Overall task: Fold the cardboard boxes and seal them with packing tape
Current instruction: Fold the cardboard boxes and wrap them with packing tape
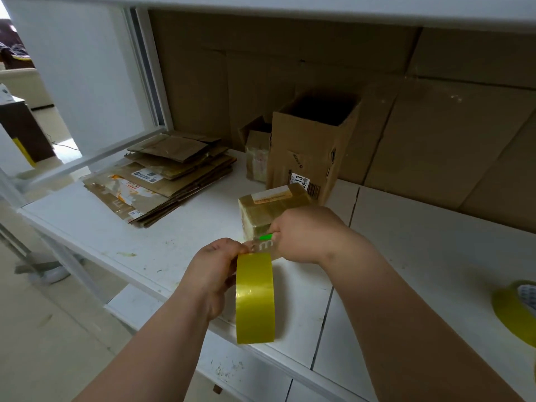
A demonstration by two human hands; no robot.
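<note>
- A roll of yellow packing tape (255, 297) stands on edge above the near edge of the white table (116, 227), held up in the middle of the view.
- The left hand (213, 274) grips the roll from its left side, fingers curled round the top of it.
- The right hand (304, 233) is closed on a small green-tipped tool (266, 237), with its fingers curled at the loose clear end of tape (261, 246) that lifts off the top of the roll; what kind of tool it is cannot be told.
- Just beyond the hands, a small sealed box (269, 210) wrapped in glossy tape sits on the table, a pale label on its top.
- Behind that box, touching or almost touching it, stands a taller open cardboard box (310, 152) with a barcode label low on its front face.
- To the left of the tall box, a smaller taped parcel (256, 158) stands against the far wall.
- Further left on the table lies a stack of flattened cardboard boxes (171, 175), some with shipping labels.
- A second roll of yellow tape (514, 311) lies at the right edge of the view, well apart from the hands.
- Large cardboard sheets (406, 111) line the back of the table under a white shelf (290, 10).
</note>
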